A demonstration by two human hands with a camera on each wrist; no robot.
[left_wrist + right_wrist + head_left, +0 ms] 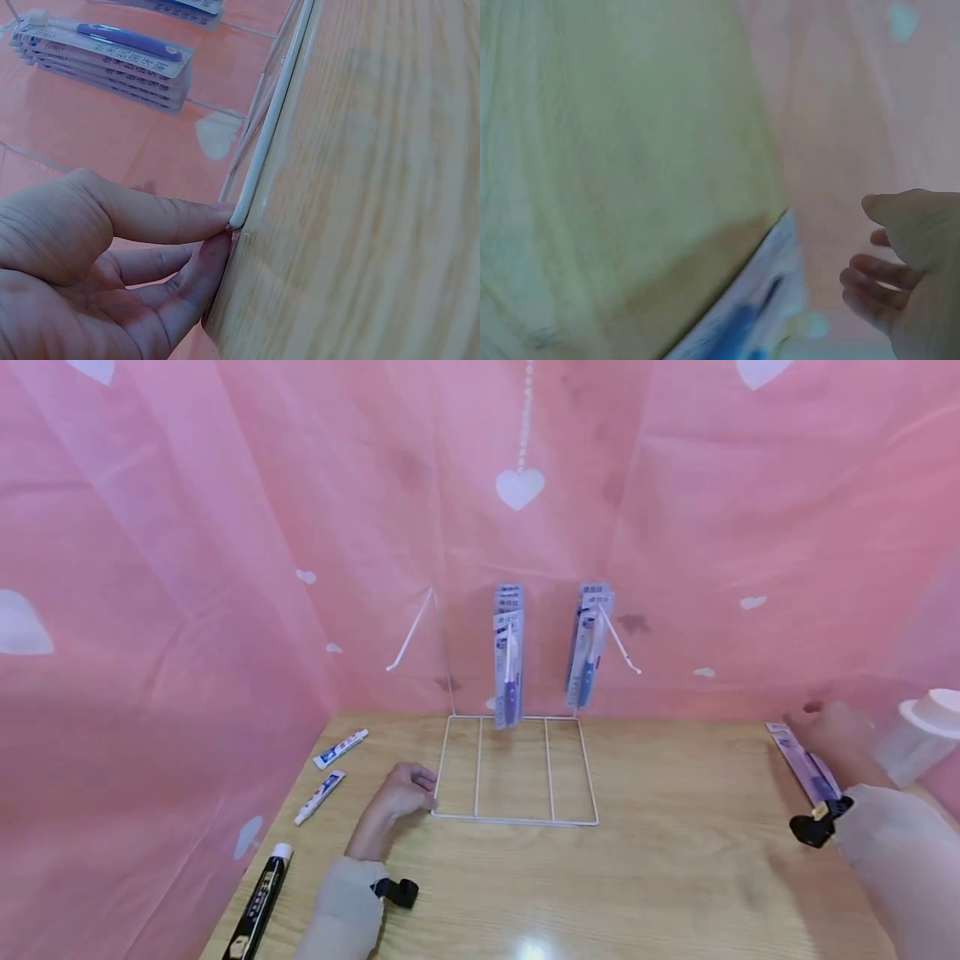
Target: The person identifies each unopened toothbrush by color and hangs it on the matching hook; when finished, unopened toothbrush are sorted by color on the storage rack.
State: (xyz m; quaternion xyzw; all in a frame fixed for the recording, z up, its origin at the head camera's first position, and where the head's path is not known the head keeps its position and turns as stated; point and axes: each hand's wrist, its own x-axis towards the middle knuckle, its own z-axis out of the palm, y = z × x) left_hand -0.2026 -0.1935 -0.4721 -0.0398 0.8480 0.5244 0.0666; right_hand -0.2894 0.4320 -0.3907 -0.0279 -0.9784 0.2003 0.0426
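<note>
My left hand (402, 791) pinches the front left corner of a white wire display rack (517, 820) between thumb and fingers. In the left wrist view the thumb meets the end of the white wire (264, 146) at the tabletop. Packaged toothbrushes hang on the rack's middle hook (508, 668) and right hook (590, 652); its left hook (410, 631) holds nothing. At the far right, my right hand (840, 739) is beside a packaged toothbrush (797, 760) lying on the table. The right wrist view shows those fingers loosely bent, apart from the blurred package (742, 315).
Two small toothpaste tubes (341, 748) lie left of the rack. Nearer the front left edge is a black tube with a white cap (258, 902). A white-lidded translucent container (918, 735) stands at the right edge. Pink heart-patterned cloth (675, 527) hangs behind the wooden table (675, 860).
</note>
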